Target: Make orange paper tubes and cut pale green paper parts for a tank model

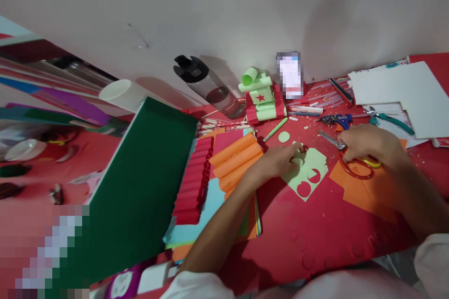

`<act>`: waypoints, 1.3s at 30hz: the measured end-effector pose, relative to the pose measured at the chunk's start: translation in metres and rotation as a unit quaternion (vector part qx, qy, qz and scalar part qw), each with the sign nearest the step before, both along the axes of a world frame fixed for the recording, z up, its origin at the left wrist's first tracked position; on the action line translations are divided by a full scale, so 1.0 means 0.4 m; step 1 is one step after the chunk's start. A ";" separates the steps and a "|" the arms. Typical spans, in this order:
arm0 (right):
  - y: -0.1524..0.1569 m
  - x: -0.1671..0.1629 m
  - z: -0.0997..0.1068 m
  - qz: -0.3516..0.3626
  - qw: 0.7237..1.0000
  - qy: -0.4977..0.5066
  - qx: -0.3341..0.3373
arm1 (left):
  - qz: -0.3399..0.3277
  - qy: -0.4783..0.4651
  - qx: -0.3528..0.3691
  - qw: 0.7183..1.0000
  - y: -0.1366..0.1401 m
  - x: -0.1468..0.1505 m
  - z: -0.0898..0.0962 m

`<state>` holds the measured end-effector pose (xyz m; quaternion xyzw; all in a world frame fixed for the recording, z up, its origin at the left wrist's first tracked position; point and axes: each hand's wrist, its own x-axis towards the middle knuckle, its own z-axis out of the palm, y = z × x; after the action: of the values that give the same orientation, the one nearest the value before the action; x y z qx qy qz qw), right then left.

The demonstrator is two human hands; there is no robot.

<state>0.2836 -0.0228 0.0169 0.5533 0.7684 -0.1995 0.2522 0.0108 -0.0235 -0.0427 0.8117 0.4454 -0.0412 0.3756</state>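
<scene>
Red star (260, 98) on paper model (266, 114)

Pale green paper (304, 171), red tabletop (298, 238)

Two hands (279, 160), one holed sheet (316, 157), one glue gun (338, 120)

Black-capped bottle (211, 86) near wall (224, 4); white cup (121, 94) behind green board (140, 191).
</scene>
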 end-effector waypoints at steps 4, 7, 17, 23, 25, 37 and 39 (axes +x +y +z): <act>0.007 0.004 0.001 -0.012 1.000 0.018 -0.013 | -0.014 0.009 -0.023 1.000 0.003 -0.002 -0.012; 0.006 0.003 0.005 -0.018 0.999 0.024 -0.029 | -0.022 0.020 -0.020 0.999 0.003 0.002 -0.010; 0.011 -0.011 0.030 0.011 0.976 0.214 -0.044 | -0.015 -0.094 -0.071 0.993 0.018 -0.035 0.022; 0.005 -0.008 0.039 -0.041 0.902 0.396 -0.169 | 0.130 -0.221 0.053 0.965 0.023 -0.071 0.080; 0.000 -0.005 0.040 -0.065 0.880 0.436 -0.176 | 0.141 -0.244 0.153 0.947 0.023 -0.077 0.083; 0.042 -0.056 -0.075 -0.147 0.749 0.645 -0.039 | -0.077 -0.210 0.441 0.869 0.009 -0.097 0.043; 0.043 -0.070 -0.084 -0.160 0.737 0.657 0.006 | -0.102 -0.226 0.450 0.858 0.011 -0.092 0.044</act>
<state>0.2556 -0.0057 -0.0165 0.4008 0.6448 -0.5462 -0.3539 -0.0260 -0.0190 -0.0252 0.9201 0.2325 0.3107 0.0531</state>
